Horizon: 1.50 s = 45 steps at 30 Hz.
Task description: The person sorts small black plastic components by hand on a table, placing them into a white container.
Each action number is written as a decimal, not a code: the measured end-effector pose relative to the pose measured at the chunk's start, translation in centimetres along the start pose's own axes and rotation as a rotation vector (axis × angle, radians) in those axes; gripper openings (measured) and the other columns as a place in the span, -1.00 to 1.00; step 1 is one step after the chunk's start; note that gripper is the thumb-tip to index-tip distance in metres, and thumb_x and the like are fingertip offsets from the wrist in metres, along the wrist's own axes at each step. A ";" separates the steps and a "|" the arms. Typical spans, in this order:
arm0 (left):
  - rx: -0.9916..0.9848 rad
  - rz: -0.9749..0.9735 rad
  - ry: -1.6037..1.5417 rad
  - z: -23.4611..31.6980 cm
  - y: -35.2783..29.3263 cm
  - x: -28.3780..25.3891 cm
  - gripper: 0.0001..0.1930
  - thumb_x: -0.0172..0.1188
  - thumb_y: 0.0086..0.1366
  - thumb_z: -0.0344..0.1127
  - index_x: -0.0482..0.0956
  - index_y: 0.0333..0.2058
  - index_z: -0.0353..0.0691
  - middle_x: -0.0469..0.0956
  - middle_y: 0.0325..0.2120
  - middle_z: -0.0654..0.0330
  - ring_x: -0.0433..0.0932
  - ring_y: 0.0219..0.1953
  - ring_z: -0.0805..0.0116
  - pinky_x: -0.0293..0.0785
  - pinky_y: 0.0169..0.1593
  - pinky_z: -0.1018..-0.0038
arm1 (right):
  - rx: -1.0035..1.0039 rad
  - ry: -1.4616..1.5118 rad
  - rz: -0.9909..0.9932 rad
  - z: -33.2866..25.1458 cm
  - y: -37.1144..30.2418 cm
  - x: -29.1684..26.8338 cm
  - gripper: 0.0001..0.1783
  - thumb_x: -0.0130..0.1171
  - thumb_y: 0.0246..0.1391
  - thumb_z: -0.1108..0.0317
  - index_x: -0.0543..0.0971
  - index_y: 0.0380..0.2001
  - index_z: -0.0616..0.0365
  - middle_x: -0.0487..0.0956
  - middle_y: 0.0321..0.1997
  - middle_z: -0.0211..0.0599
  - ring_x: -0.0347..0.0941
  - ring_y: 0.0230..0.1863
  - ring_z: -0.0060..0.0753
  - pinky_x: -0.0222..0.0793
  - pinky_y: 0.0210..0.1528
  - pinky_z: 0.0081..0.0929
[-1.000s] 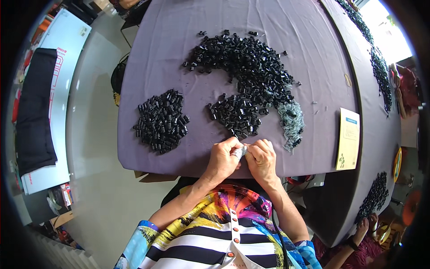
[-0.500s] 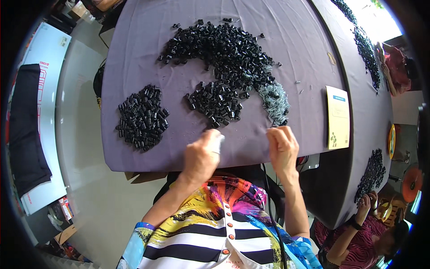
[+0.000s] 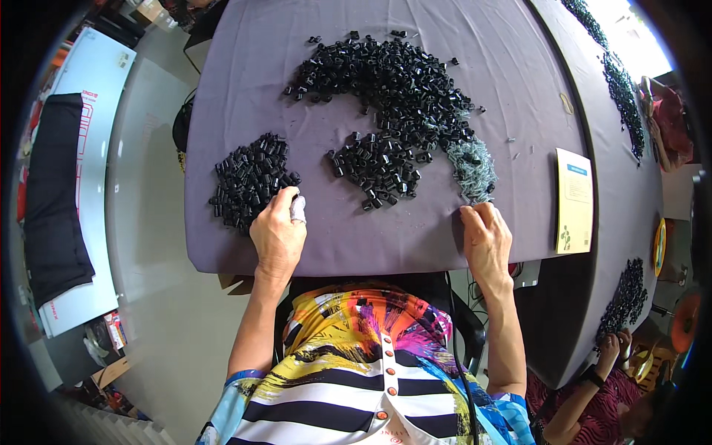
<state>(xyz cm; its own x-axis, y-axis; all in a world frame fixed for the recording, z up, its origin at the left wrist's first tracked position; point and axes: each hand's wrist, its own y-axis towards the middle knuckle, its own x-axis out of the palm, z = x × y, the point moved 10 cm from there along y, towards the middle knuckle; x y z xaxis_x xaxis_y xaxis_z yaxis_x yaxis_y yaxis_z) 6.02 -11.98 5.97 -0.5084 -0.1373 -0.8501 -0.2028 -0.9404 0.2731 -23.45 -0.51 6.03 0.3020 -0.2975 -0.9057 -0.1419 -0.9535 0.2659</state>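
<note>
Just beyond the right hand [image 3: 487, 239], a pale translucent pile [image 3: 475, 172].

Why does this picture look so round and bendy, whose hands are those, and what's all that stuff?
There's no robot here, just a person's bare hands. A wide fisheye camera on the person's head looks down, which makes straight edges bend. On the purple-grey cloth lie three piles of small black pieces: left pile, middle pile and big curved pile. Beside them are thin clear pieces and a yellow booklet. The left hand is at the left pile; the right hand is by the clear pieces. I can't tell whether either holds anything.
</note>
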 end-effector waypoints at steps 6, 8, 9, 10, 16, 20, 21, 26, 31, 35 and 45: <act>0.065 -0.048 -0.200 3.3 -0.6 1.6 -0.91 0.24 0.16 -0.41 0.57 -0.33 -0.15 0.61 -0.45 0.09 0.61 -0.44 0.03 0.53 -0.39 0.25 | -0.005 -0.002 -0.018 -0.3 0.7 -0.1 -0.86 0.16 -0.09 0.56 0.54 -0.38 0.16 0.45 -0.37 -0.23 0.42 -0.29 -0.14 0.37 -0.27 -0.27; 0.092 -0.063 -0.241 4.5 -0.9 2.2 -0.89 0.26 0.12 -0.50 0.58 -0.34 -0.23 0.61 -0.46 0.05 0.62 -0.45 0.11 0.52 -0.40 0.37 | -0.007 -0.016 -0.014 -0.6 0.9 -0.1 -0.87 0.15 -0.08 0.55 0.51 -0.39 0.16 0.45 -0.36 -0.22 0.42 -0.29 -0.13 0.36 -0.26 -0.26; 0.066 -0.084 -0.267 4.7 -1.1 2.7 -0.90 0.26 0.12 -0.50 0.58 -0.35 -0.24 0.61 -0.46 0.05 0.62 -0.44 0.09 0.52 -0.39 0.35 | -0.012 0.004 0.003 -0.7 1.1 -0.3 -0.87 0.15 -0.09 0.55 0.49 -0.39 0.17 0.45 -0.35 -0.21 0.41 -0.29 -0.12 0.36 -0.26 -0.26; 0.075 -0.088 -0.290 5.1 -1.2 2.9 -0.89 0.25 0.11 -0.51 0.57 -0.35 -0.24 0.61 -0.46 0.06 0.62 -0.44 0.09 0.52 -0.39 0.35 | -0.017 0.024 0.020 -0.9 1.2 -0.5 -0.86 0.15 -0.09 0.55 0.47 -0.39 0.17 0.46 -0.34 -0.20 0.41 -0.29 -0.10 0.35 -0.25 -0.26; 0.089 -0.123 -0.365 6.3 -0.1 3.8 -0.89 0.24 0.11 -0.53 0.57 -0.35 -0.25 0.60 -0.48 0.04 0.62 -0.45 0.12 0.51 -0.41 0.36 | 0.025 0.080 0.101 -0.5 1.6 -0.5 -0.86 0.09 -0.04 0.61 0.44 -0.36 0.20 0.47 -0.31 -0.15 0.42 -0.29 -0.05 0.36 -0.25 -0.24; 0.091 -0.089 -0.400 6.1 1.0 3.5 -0.89 0.25 0.12 -0.52 0.57 -0.34 -0.25 0.60 -0.51 0.05 0.62 -0.48 0.17 0.49 -0.43 0.39 | 0.033 0.190 0.140 -0.8 1.8 -0.7 -0.85 0.07 -0.03 0.63 0.43 -0.34 0.23 0.46 -0.32 -0.09 0.42 -0.32 0.01 0.36 -0.26 -0.23; 0.078 -0.094 -0.398 6.0 1.4 3.6 -0.90 0.25 0.13 -0.52 0.57 -0.34 -0.26 0.60 -0.52 0.06 0.61 -0.50 0.21 0.48 -0.44 0.41 | 0.043 0.250 0.164 -1.2 1.9 -0.7 -0.85 0.06 -0.03 0.64 0.43 -0.35 0.24 0.45 -0.32 -0.07 0.43 -0.32 0.02 0.37 -0.27 -0.22; 0.072 -0.123 -0.389 5.6 5.6 4.9 -0.94 0.23 0.15 -0.50 0.60 -0.37 -0.27 0.60 -0.54 0.11 0.58 -0.54 0.35 0.45 -0.44 0.47 | 0.004 0.461 0.096 -3.9 1.9 1.3 -0.85 0.06 -0.05 0.64 0.41 -0.36 0.24 0.44 -0.36 -0.05 0.44 -0.36 0.00 0.40 -0.32 -0.24; 0.132 -0.107 -0.379 7.0 10.1 7.2 -0.91 0.26 0.11 -0.48 0.62 -0.36 -0.21 0.60 -0.47 0.13 0.60 -0.45 0.27 0.49 -0.36 0.43 | 0.096 0.522 0.168 -2.3 2.1 2.4 -0.84 0.10 -0.06 0.61 0.42 -0.36 0.21 0.46 -0.38 -0.15 0.45 -0.41 -0.07 0.41 -0.38 -0.32; 0.316 -0.007 -0.330 10.3 11.8 8.0 -0.86 0.28 0.08 -0.47 0.65 -0.34 -0.16 0.54 -0.43 0.15 0.51 -0.29 0.14 0.47 -0.16 0.30 | 0.080 0.518 0.171 -2.8 2.5 2.6 -0.87 0.10 -0.05 0.61 0.43 -0.38 0.20 0.47 -0.37 -0.15 0.47 -0.41 -0.07 0.42 -0.39 -0.33; 0.298 -0.226 -0.420 7.7 11.5 9.4 -0.80 0.23 0.14 -0.51 0.65 -0.23 -0.18 0.58 -0.38 0.20 0.52 -0.30 0.35 0.47 -0.18 0.45 | 0.081 0.494 0.143 -2.7 2.8 2.8 -0.87 0.11 -0.05 0.60 0.44 -0.39 0.18 0.49 -0.36 -0.18 0.49 -0.43 -0.10 0.44 -0.40 -0.34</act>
<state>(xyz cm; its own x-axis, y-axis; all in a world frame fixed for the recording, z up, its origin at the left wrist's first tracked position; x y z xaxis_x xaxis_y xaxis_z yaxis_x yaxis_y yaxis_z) -7.51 -21.70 4.61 -0.7021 0.2503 -0.6666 -0.5418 -0.7953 0.2720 -20.42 -4.11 5.09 0.6801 -0.4308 -0.5932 -0.2813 -0.9006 0.3314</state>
